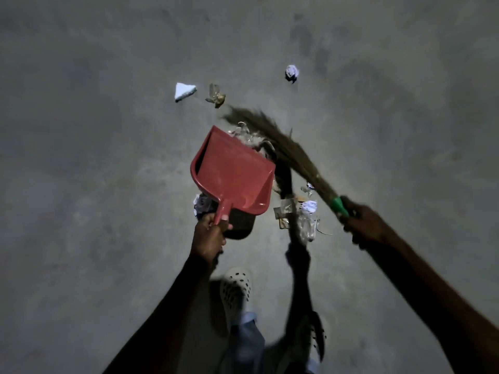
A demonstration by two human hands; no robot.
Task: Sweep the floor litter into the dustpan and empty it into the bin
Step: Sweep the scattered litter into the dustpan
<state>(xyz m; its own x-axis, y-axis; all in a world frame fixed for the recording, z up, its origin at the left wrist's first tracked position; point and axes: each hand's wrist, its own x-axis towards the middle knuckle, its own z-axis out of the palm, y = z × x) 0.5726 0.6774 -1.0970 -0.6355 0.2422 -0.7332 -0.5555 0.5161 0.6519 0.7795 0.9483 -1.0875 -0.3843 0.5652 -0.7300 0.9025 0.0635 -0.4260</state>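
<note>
On grey floor (94,184): left grip (209,234) clasping red dustpan (235,174), right grip (361,225) clasping broom (283,147); sweeping barely begun, litter (307,211) mostly loose, bin unseen.

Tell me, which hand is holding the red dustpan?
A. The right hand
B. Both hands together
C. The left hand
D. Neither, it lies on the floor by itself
C. The left hand grips the handle of the red dustpan, while the right hand holds the broom by its green grip.
</note>
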